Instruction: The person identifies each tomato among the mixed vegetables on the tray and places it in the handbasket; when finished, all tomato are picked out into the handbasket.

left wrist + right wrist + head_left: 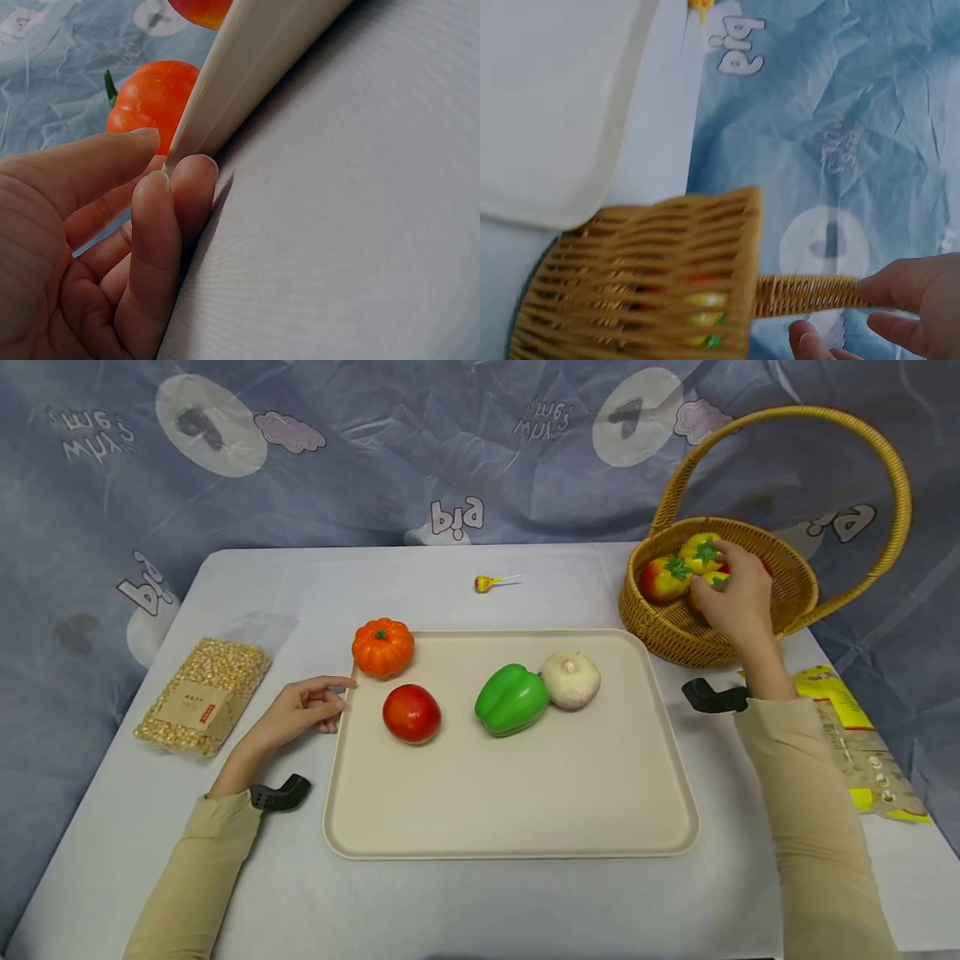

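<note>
My left hand (306,706) is at the left edge of the beige tray (517,802), its fingertips touching the rim (214,97). On the tray are an orange pumpkin (382,648) at the back left corner, a round red tomato-like piece (412,714), a green bell pepper (513,700) and a whitish garlic bulb (571,680). My right hand (738,597) hangs over the wicker basket (675,639), thumb and fingers spread apart. Below it lie red-and-yellow fruits (664,579) with green leafy tops, partly hidden by the hand. Nothing shows between the fingers in the right wrist view.
A lollipop (486,583) lies behind the tray. At the left lies a clear bag of yellow kernels (206,693). A yellow-and-clear packet (862,743) sits at the right, partly under the right sleeve. The tall basket handle (896,493) arches beside the right hand.
</note>
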Action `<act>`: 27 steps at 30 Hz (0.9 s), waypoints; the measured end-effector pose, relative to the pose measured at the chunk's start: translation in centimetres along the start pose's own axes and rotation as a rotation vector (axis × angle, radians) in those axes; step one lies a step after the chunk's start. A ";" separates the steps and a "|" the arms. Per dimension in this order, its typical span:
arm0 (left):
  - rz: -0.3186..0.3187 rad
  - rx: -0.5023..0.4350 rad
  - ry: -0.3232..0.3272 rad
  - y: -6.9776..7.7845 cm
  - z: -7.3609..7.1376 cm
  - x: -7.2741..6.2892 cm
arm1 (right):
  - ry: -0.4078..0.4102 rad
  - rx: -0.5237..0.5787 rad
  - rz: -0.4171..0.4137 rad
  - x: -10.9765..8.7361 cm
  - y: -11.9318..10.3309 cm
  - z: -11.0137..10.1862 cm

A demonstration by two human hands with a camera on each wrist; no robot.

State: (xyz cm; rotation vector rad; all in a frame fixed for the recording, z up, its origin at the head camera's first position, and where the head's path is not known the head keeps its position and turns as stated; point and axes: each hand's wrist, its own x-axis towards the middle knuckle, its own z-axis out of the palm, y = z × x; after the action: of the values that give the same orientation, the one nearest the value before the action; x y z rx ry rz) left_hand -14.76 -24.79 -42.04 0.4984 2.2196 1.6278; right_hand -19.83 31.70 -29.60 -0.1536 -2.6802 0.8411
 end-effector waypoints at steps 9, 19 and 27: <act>-0.009 0.000 0.002 0.0 0.1 0.1 | 0.040 0.043 -0.123 -1.2 -3.2 0.4; -0.020 0.009 0.009 0.1 0.0 0.0 | 0.053 0.092 -0.304 -2.9 -7.1 1.3; -0.007 -0.006 0.004 0.0 0.0 0.0 | 0.042 0.091 -0.437 -4.1 -8.9 2.7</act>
State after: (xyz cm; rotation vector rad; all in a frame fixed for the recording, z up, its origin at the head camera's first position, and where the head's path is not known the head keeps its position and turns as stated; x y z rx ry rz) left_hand -14.80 -24.79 -42.06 0.4860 2.2156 1.6331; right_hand -16.93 22.16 -27.70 0.4156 -2.4872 0.8004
